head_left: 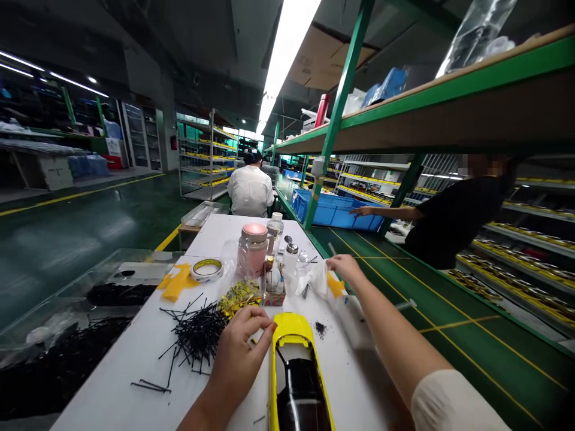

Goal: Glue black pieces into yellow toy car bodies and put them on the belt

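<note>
A yellow model car body with a black roof and windows lies lengthwise on the white table. My left hand is closed in a pinch beside its far end, fingertips touching or very near the yellow edge; whatever small piece they hold is too small to name. Farther right, my right hand is closed at the table's right edge, by a crumpled white cloth or bag. A thin greyish stick rises by its fingers. Left of my left hand are a pile of black thin sprues and small yellow-black parts.
A tape roll, a pink-lidded jar and a pump bottle stand farther back. Clear bins with black parts flank the left. A green conveyor runs right. One person sits ahead; another reaches toward a blue crate.
</note>
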Motion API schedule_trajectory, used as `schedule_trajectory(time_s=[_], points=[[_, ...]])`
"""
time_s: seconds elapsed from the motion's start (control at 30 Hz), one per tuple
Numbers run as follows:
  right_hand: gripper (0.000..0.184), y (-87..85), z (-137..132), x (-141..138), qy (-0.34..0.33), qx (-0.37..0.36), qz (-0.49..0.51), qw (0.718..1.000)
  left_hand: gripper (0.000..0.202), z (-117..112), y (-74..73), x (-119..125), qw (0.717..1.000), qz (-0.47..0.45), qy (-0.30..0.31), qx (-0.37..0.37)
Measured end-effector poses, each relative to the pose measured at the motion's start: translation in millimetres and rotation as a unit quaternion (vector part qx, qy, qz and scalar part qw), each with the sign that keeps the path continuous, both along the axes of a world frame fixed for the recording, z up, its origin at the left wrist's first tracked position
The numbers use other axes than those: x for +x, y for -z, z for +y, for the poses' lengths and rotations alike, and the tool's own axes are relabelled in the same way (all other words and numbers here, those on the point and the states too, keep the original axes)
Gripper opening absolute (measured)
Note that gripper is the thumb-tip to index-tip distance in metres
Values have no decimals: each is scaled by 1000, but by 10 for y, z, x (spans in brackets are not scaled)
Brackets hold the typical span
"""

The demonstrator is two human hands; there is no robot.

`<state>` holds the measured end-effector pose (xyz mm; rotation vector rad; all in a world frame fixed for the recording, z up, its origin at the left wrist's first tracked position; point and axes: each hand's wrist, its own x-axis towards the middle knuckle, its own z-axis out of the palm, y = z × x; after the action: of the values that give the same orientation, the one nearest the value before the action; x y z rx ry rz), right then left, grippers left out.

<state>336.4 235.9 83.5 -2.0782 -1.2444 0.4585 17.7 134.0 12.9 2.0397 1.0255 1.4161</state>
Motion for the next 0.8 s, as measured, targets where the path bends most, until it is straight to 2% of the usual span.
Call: schedule_trajectory(time_s=[0.17,0.27,0.43,0.57,0.67,0.8], points=[[36,-342,178,132,6,138,81,987,20,-26,-24,21,1000,-8,3,-17],[35,-427,362,47,-12,183,66,981,19,-23,-18,24,1000,-6,-2,-21],[34,-316,610,-246,-108,156,-57,980,18,-9,-18,15,1000,-1,-6,-24],[27,-190,660,-471,-196,98,-173,960,18,-8,-38,8,1000,-4,-2,-23],[25,-158,625,-558,-219,73,-243,942,17,-12,-51,9,1000,-4,-4,-30],[18,-141,578,-579,-212,73,-295,929,16,-23,-75,6,1000,-10,-1,-26]])
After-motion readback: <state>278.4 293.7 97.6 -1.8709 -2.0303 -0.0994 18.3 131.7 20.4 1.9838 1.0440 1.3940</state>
